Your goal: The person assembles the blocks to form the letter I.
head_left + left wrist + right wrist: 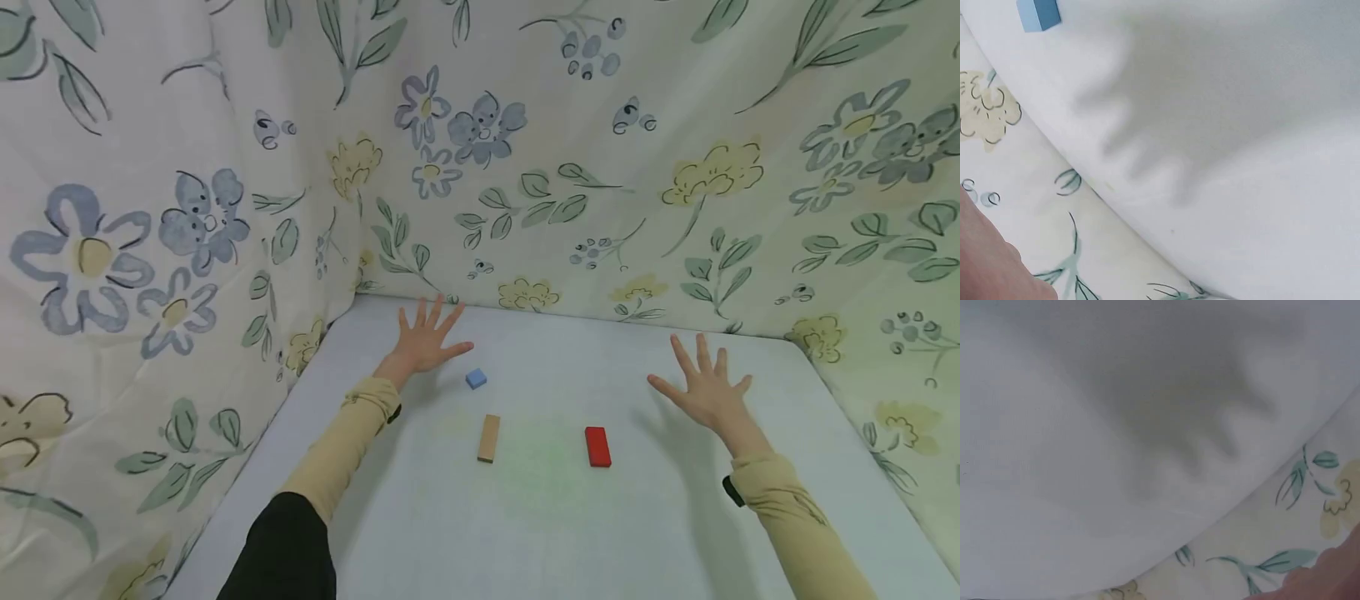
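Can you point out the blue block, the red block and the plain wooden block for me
Blue block [476,378]: head view, middle of its visible surface.
Red block [597,447]: head view, middle of its top face.
Wooden block [489,437]: head view, middle of its top face.

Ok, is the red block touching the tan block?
Apart. The head view shows it plainly: a wide strip of bare white table lies between the red block and the tan block.
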Tool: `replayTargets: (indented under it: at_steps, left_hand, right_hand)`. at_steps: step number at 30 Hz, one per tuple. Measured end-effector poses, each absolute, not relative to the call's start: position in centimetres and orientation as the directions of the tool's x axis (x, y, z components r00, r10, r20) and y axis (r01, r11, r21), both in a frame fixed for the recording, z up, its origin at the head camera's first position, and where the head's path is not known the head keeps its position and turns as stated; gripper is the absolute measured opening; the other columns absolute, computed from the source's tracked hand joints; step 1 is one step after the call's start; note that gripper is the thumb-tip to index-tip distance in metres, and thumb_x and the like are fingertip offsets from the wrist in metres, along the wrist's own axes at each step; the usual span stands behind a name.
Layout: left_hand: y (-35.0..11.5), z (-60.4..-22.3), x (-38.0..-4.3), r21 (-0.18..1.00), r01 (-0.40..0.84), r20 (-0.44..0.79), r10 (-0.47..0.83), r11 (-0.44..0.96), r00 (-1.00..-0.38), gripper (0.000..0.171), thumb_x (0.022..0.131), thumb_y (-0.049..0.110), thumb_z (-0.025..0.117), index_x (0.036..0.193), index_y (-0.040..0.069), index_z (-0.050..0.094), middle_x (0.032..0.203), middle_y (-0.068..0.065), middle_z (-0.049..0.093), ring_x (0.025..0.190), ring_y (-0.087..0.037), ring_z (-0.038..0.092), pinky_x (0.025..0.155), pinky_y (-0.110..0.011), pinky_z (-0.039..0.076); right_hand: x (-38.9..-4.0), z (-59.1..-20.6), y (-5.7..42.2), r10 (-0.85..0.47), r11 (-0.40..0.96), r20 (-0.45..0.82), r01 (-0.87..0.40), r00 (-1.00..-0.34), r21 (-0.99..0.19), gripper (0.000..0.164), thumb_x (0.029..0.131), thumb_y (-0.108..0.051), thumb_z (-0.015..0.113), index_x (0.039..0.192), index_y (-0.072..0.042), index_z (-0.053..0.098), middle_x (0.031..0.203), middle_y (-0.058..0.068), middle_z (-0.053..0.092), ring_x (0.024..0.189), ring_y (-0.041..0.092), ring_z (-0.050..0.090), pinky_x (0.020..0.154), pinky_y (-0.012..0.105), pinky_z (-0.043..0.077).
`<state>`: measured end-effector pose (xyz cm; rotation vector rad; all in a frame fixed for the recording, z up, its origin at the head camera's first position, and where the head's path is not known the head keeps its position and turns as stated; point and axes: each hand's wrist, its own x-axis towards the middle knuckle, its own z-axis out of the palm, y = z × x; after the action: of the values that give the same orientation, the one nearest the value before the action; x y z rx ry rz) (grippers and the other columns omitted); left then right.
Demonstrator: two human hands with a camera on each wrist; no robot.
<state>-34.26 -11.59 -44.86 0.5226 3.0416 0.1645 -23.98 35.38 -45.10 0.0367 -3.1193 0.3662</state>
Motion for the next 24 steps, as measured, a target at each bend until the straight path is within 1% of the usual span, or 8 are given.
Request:
replayTargets:
  at_steps: [3,5,10,13,17,20,24]
  left_hand:
    - [-11.2,-44.8,-34.0,0.110,0.360,-0.027,0.365,0.926,-0.931,0.086,0.085,0.080,0.024,0.152,0.035,-0.006,0.159,-0.008,-0.016,0.145,-0.040,-0.014,0.110,-0.070,-0.004]
    - [-11.0,-44.7,-33.7,0.127,0.380,-0.024,0.386,0.916,-0.922,0.084,0.086,0.077,0.027,0.151,0.036,-0.007,0.159,-0.009,-0.015,0.145,-0.039,-0.013,0.111,-0.070,-0.005]
    - [-10.2,-44.4,-32.9,0.143,0.422,-0.022,0.429,0.895,-0.903,0.082,0.089,0.073,0.031,0.150,0.037,-0.010,0.158,-0.007,-0.018,0.145,-0.035,-0.016,0.111,-0.068,-0.009]
    - [-9.9,-44.3,-32.6,0.155,0.447,-0.014,0.454,0.881,-0.891,0.082,0.089,0.072,0.032,0.151,0.036,-0.009,0.158,-0.005,-0.018,0.145,-0.034,-0.016,0.112,-0.066,-0.010]
    - [-9.6,-44.2,-32.3,0.187,0.487,-0.001,0.496,0.853,-0.868,0.084,0.089,0.073,0.031,0.152,0.033,-0.007,0.159,-0.006,-0.018,0.146,-0.034,-0.014,0.113,-0.065,-0.006]
    - [-9.4,-44.4,-32.0,0.210,0.520,0.015,0.529,0.828,-0.849,0.086,0.088,0.075,0.029,0.153,0.030,-0.005,0.159,-0.006,-0.015,0.147,-0.035,-0.010,0.115,-0.064,-0.004]
    - [-9.1,-44.6,-31.7,0.235,0.553,0.020,0.565,0.799,-0.825,0.088,0.086,0.078,0.026,0.152,0.031,-0.006,0.160,-0.005,-0.012,0.147,-0.034,-0.007,0.116,-0.063,-0.001]
  right_hand:
    - [-23.7,-45.1,35.0,-0.046,0.972,0.014,-0.048,-0.999,-0.229,0.092,0.087,-0.071,0.040,0.152,-0.027,-0.009,0.156,0.024,-0.016,0.134,0.064,-0.008,0.083,0.089,-0.006]
    - [-23.5,-45.1,34.8,-0.060,0.970,0.022,-0.063,-0.998,-0.233,0.092,0.087,-0.070,0.041,0.152,-0.027,-0.007,0.156,0.024,-0.014,0.134,0.063,-0.007,0.084,0.089,-0.005]
    - [-23.3,-45.1,34.3,-0.089,0.969,0.041,-0.096,-0.995,-0.226,0.090,0.088,-0.068,0.043,0.152,-0.029,-0.007,0.157,0.022,-0.011,0.136,0.061,-0.005,0.087,0.088,-0.002]
    - [-23.2,-45.2,34.2,-0.108,0.967,0.048,-0.116,-0.993,-0.228,0.090,0.088,-0.067,0.044,0.152,-0.030,-0.007,0.158,0.020,-0.011,0.137,0.060,-0.006,0.088,0.088,-0.002]
    - [-22.9,-45.2,33.7,-0.130,0.961,0.053,-0.139,-0.990,-0.238,0.089,0.088,-0.066,0.045,0.152,-0.031,-0.006,0.159,0.017,-0.012,0.138,0.057,-0.006,0.091,0.087,-0.002]
    - [-22.7,-45.3,33.4,-0.146,0.960,0.057,-0.156,-0.988,-0.234,0.090,0.088,-0.066,0.046,0.153,-0.031,-0.005,0.159,0.014,-0.012,0.140,0.056,-0.003,0.092,0.086,0.000]
    - [-22.5,-45.4,32.9,-0.179,0.953,0.047,-0.185,-0.983,-0.241,0.090,0.087,-0.066,0.048,0.153,-0.031,-0.003,0.160,0.013,-0.011,0.140,0.054,-0.001,0.093,0.085,0.000]
